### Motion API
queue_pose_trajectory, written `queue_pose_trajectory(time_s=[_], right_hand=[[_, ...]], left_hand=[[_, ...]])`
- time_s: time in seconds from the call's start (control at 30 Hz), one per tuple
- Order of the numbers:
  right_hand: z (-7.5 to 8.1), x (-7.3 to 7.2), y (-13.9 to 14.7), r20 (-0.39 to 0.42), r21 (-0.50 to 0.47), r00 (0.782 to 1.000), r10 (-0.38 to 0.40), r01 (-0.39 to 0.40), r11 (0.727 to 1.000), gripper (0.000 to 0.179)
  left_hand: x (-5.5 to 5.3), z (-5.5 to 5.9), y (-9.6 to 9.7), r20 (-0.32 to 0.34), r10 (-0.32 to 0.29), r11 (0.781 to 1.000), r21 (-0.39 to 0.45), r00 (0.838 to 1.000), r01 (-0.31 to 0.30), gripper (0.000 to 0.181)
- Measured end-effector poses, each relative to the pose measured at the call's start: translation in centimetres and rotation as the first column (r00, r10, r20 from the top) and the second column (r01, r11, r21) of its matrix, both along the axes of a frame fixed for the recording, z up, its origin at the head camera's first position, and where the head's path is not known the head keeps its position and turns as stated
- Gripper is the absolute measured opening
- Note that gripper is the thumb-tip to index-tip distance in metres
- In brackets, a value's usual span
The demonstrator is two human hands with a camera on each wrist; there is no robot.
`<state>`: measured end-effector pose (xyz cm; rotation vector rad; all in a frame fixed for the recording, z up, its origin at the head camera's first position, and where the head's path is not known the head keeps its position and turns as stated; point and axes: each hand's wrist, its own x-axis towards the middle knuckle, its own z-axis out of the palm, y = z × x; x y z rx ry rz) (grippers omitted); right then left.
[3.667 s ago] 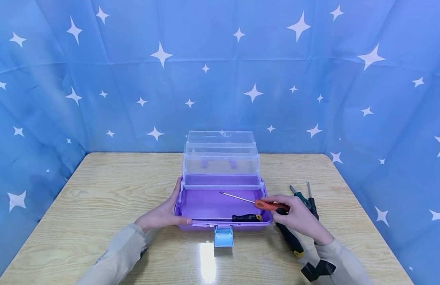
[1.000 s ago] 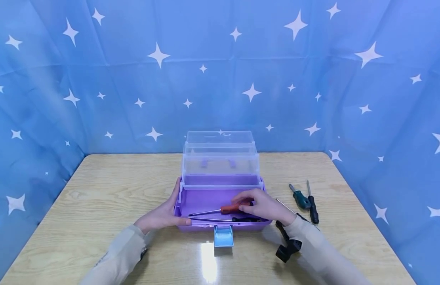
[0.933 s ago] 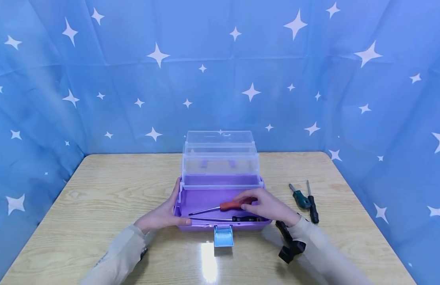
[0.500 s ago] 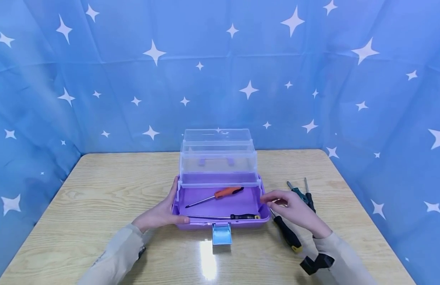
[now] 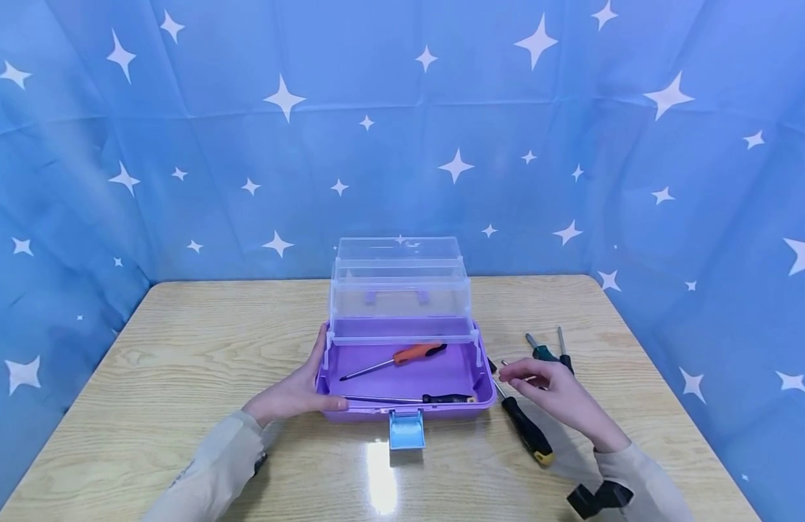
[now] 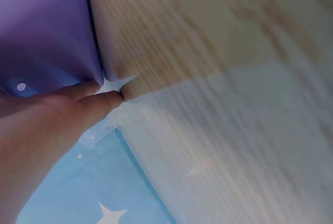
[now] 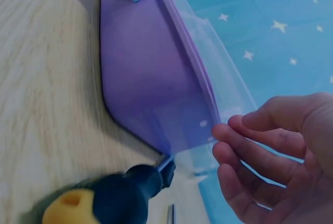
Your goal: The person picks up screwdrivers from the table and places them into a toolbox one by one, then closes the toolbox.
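A purple toolbox point(image 5: 409, 362) with its clear lid point(image 5: 399, 290) raised stands mid-table. My left hand point(image 5: 291, 395) holds its left front corner, thumb on the front rim and fingers along the side wall. Inside, an orange-handled screwdriver point(image 5: 411, 354) lies slanted behind a black-and-yellow screwdriver point(image 5: 444, 398) near the front wall. My right hand point(image 5: 561, 395) hovers just right of the box, fingers loosely curled with nothing between them. A larger black-and-yellow screwdriver point(image 5: 527, 431) lies on the table under and left of that hand; the right wrist view shows its handle point(image 7: 119, 200) up close.
Beyond the right hand lie a green-handled screwdriver point(image 5: 542, 352) and a black-handled screwdriver point(image 5: 565, 359), both partly hidden by it. The blue latch point(image 5: 406, 431) hangs open at the toolbox front. A blue starry curtain point(image 5: 402, 145) surrounds the wooden table point(image 5: 200, 348) at back and sides.
My right hand has put the orange-handled screwdriver into the toolbox, let go of it, and moved out to the right of the box. The left hand has stayed on its corner.
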<state>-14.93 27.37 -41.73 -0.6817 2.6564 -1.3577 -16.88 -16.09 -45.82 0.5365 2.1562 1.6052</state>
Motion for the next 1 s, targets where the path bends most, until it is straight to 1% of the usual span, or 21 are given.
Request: queue_pose_trajectory(time_s=[0.17,0.3,0.57,0.7,0.87,1.0], right_hand=[[-0.5,0.1,0.7,0.007,0.001,1.000,0.010,-0.010,1.000,0.017],[-1.1,0.1,1.3,0.011,0.034,1.000,0.021,-0.021,0.999,0.017],[-2.3,-0.2,2.3,0.038,0.088,0.999,0.022,-0.025,0.996,0.019],[-2.8,-0.1,2.4,0.024,0.097,0.999,0.023,-0.025,0.995,0.022],[-3.3,0.4,2.2,0.001,0.091,1.000,0.017,-0.017,0.996,0.026],[-3.8,0.7,1.9,-0.008,0.104,1.000,-0.018,0.019,0.994,0.028]], left_hand=[[0.0,0.0,-0.1,-0.002,-0.006,1.000,0.012,1.000,0.006,0.134],[0.0,-0.1,0.0,-0.002,-0.012,1.000,0.018,1.000,0.012,0.133],[-0.1,-0.1,0.0,0.009,0.002,1.000,-0.004,1.000,-0.002,0.133],[-0.1,-0.2,-0.1,0.005,-0.001,1.000,0.000,1.000,0.001,0.133],[0.0,-0.2,-0.1,0.000,-0.004,1.000,-0.002,1.000,0.004,0.132],[0.0,-0.1,0.0,0.001,-0.003,1.000,-0.016,1.000,0.003,0.133]])
